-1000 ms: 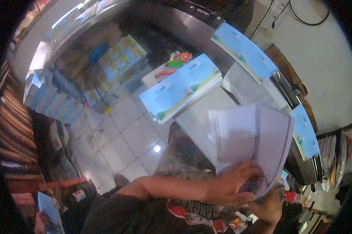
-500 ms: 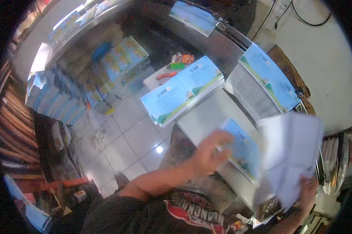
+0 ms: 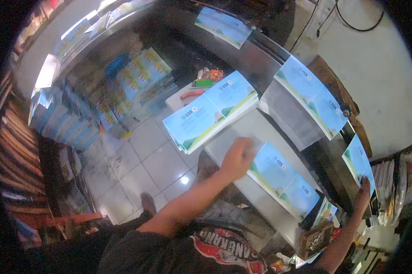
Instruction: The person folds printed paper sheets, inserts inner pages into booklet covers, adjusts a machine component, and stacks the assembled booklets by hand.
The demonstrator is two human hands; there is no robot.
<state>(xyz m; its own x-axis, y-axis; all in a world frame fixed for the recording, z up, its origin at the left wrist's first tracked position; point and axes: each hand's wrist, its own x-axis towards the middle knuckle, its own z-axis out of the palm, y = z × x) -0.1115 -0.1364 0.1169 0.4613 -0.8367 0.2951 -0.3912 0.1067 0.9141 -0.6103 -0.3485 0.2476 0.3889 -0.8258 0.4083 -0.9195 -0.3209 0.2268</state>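
My left hand (image 3: 239, 157) has its fingers curled together beside the upper left corner of a blue printed sheet (image 3: 283, 178), which lies on a pale board (image 3: 233, 132). Blur hides whatever its fingertips may hold. On the far right, my right hand (image 3: 365, 186) has its fingers on the lower end of another blue sheet (image 3: 359, 157), pinching it against the dark metal rim. A thick stack of blue printed sheets (image 3: 210, 112) sits above my left hand. Beyond the board, one more blue sheet (image 3: 311, 96) lies over a grey-white sheet (image 3: 290, 112).
A blue sheet (image 3: 223, 26) rests on the far rim. Red-handled pliers (image 3: 192, 94) and a green item (image 3: 202, 83) are behind the stack. Piles of printed booklets (image 3: 142, 73) stand on the left over the tiled floor (image 3: 162, 160). A brown block (image 3: 315, 239) sits at lower right.
The white folded sheets both hands held have gone from view. A blue sheet now shows on the board. My right hand has moved up and right to the sheet on the rim.
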